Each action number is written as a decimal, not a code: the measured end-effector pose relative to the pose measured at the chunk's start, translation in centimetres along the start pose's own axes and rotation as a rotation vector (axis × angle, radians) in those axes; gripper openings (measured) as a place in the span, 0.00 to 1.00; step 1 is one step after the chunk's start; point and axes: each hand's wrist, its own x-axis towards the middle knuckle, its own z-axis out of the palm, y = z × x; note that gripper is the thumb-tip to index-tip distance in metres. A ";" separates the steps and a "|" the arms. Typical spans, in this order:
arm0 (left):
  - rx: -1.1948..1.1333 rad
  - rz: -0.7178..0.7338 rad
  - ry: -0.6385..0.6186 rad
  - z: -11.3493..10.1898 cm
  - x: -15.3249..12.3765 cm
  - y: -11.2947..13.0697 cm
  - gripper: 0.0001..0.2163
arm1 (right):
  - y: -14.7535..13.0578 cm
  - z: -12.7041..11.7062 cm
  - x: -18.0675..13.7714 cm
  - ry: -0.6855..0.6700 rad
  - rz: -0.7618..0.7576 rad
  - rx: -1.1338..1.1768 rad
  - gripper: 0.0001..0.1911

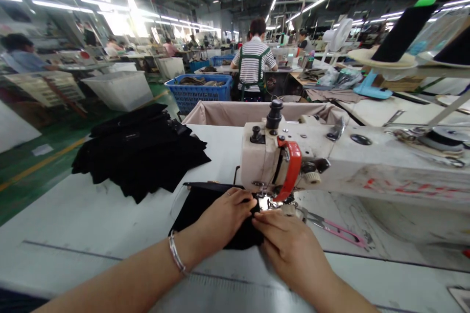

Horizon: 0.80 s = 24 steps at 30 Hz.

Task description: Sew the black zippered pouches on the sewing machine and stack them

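A small black fabric piece [198,205] lies on the white table under the needle of a beige sewing machine [264,156] with a red guard [292,168]. My left hand [223,217], a silver bracelet on its wrist, rests on the fabric with fingers curled and pinching its edge near the presser foot. My right hand [290,244] lies beside it, fingertips pressed onto the same fabric edge just in front of the needle.
A stack of black fabric pieces [139,151] sits at the table's left. Pink thread snips [340,231] lie right of the needle. A cloth-lined bin [235,112] stands behind the table, then a blue basket [198,90] and a person in a striped shirt [253,61].
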 end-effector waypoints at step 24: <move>-0.167 0.009 0.032 -0.6 0.0 -0.7 0.11 | -0.3 0.6 0.0 0.037 -0.109 -0.077 0.17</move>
